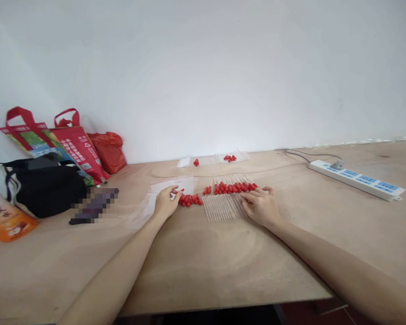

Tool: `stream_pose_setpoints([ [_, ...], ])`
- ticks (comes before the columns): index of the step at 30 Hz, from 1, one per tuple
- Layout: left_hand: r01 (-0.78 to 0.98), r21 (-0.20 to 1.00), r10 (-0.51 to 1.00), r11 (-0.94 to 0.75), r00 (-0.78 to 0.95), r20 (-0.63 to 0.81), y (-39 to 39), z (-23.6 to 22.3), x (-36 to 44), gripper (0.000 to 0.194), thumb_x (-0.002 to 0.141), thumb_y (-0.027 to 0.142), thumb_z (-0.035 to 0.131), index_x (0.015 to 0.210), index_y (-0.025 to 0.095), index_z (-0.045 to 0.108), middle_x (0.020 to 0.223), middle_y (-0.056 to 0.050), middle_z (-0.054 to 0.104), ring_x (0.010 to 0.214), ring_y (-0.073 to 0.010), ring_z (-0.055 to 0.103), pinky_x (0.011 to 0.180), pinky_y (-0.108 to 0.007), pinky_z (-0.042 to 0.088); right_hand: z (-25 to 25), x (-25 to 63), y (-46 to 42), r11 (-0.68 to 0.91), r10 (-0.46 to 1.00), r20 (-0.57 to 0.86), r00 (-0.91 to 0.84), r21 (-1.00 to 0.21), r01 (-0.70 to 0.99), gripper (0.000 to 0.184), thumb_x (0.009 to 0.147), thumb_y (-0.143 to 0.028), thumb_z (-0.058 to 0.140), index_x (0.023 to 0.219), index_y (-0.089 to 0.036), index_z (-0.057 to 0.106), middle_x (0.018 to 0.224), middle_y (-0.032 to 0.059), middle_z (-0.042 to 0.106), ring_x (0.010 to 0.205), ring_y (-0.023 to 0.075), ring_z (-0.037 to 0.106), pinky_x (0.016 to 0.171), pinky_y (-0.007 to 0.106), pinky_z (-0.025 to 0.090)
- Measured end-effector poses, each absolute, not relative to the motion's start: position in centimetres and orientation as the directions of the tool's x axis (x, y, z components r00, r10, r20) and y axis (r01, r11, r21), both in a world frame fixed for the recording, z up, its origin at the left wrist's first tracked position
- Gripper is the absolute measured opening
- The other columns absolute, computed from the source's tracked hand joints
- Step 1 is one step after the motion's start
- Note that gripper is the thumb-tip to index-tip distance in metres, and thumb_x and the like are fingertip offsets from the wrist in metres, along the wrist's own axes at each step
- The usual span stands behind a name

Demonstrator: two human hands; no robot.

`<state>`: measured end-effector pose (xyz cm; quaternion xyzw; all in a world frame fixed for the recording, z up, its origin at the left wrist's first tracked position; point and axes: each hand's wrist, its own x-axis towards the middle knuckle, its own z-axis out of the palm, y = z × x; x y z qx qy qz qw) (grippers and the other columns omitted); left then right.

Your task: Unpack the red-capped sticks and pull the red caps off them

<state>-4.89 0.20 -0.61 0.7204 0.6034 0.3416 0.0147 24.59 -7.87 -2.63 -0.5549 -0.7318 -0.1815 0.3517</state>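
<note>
My left hand [167, 199] is closed in a pinch on a small red rubber bulb [182, 190]. Just right of it lies a loose pile of red rubber bulbs [190, 200]. Clear thin tubes [222, 208] are laid side by side in the middle of the table, with a row of red-bulbed droppers [235, 188] along their far ends. More tubes point away from that row toward the wall. My right hand [262, 205] rests at the row's right end, fingers bent over the tubes and bulbs; what they grip is partly hidden.
Clear zip bags [152, 192] lie under and beside my left hand. Two more bags [219, 159] with red bulbs are near the wall. A power strip [358, 179] with a plugged cable sits right. Shopping bags [76, 151], a black bag [47, 187] and an orange pouch [11, 221] stand left.
</note>
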Motion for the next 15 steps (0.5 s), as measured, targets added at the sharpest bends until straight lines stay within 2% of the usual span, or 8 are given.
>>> stream_pose_setpoints([
  [4, 0.865, 0.422, 0.877, -0.272, 0.042, 0.478, 0.0, -0.5, -4.8, 0.031, 0.073, 0.037, 0.048, 0.092, 0.018, 0.063, 0.077, -0.003, 0.067, 0.07, -0.0177, 0.057, 0.066, -0.028, 0.045, -2.8, 24.2, -7.8, 0.339, 0.669, 0.724, -0.17, -0.094, 0.936, 0.02, 0.078, -0.021, 0.046, 0.077, -0.022, 0.066, 0.07, 0.0004, 0.067, 0.069, 0.0133, 0.051, 0.081, 0.034, 0.02],
  [8, 0.862, 0.38, 0.8, -0.336, 0.048, 0.598, -0.3, -0.4, -4.9, 0.028, 0.076, 0.036, 0.046, 0.087, 0.018, 0.064, 0.08, -0.004, 0.067, 0.071, -0.0188, 0.056, 0.068, -0.03, 0.044, -2.9, 23.9, -7.7, 0.36, 0.685, 0.695, -0.218, -0.064, 0.931, 0.02, 0.08, -0.023, 0.046, 0.077, -0.023, 0.066, 0.069, 0.0005, 0.066, 0.069, 0.0137, 0.05, 0.08, 0.035, 0.021],
  [11, 0.844, 0.326, 0.721, -0.426, 0.1, 0.685, -0.7, -0.2, -4.6, 0.024, 0.077, 0.034, 0.047, 0.084, 0.018, 0.063, 0.079, -0.004, 0.067, 0.071, -0.0193, 0.056, 0.069, -0.032, 0.044, -2.8, 23.8, -7.8, 0.377, 0.702, 0.669, -0.243, -0.059, 0.924, 0.021, 0.081, -0.029, 0.045, 0.08, -0.023, 0.066, 0.072, 0.0017, 0.066, 0.073, 0.0151, 0.05, 0.08, 0.036, 0.022],
  [15, 0.82, 0.254, 0.71, -0.513, 0.239, 0.663, -1.2, 0.4, -2.4, 0.018, 0.076, 0.03, 0.051, 0.081, 0.019, 0.064, 0.082, -0.005, 0.066, 0.08, -0.0212, 0.056, 0.074, -0.035, 0.043, -2.6, 23.7, -8.1, 0.391, 0.713, 0.647, -0.272, -0.043, 0.92, 0.029, 0.081, -0.044, 0.046, 0.087, -0.025, 0.066, 0.076, 0.0032, 0.063, 0.076, 0.017, 0.05, 0.08, 0.037, 0.023],
])
